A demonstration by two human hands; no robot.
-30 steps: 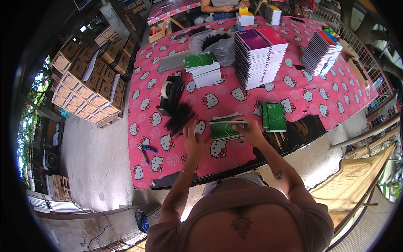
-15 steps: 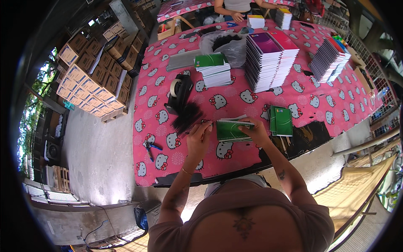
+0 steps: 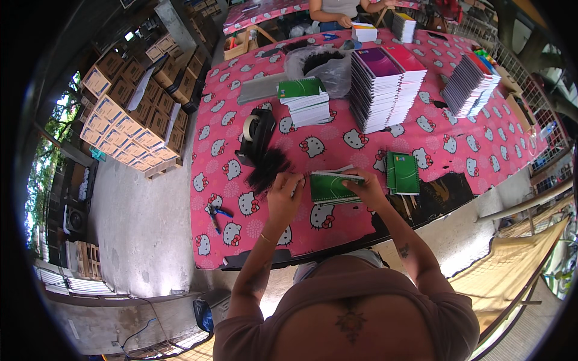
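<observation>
My right hand (image 3: 366,189) grips the right side of a small stack of green notebooks (image 3: 328,188), thumb on top of the cover. Their near edge shows a row of binding holes or coil. Just left of the stack, my left hand (image 3: 285,191) is closed, with fingertips pinched together; whatever is in them is too small to make out. Beyond it lies a loose pile of thin black strands, seemingly binding coils (image 3: 268,171). More green notebooks (image 3: 403,173) lie to the right of my right hand.
A black tape dispenser (image 3: 257,133) and blue-handled pliers (image 3: 218,214) lie on the left. Farther back stand a green-topped notebook pile (image 3: 307,108), tall purple and red stacks (image 3: 378,90), a plastic bag (image 3: 337,72) and another pile (image 3: 469,90). A co-worker (image 3: 340,9) stands across the table.
My left hand has shifted very slightly, its fingertips curling in. My right hand stays on the green notebooks. Across the table, the co-worker's hands have moved, one now at a notebook stack.
</observation>
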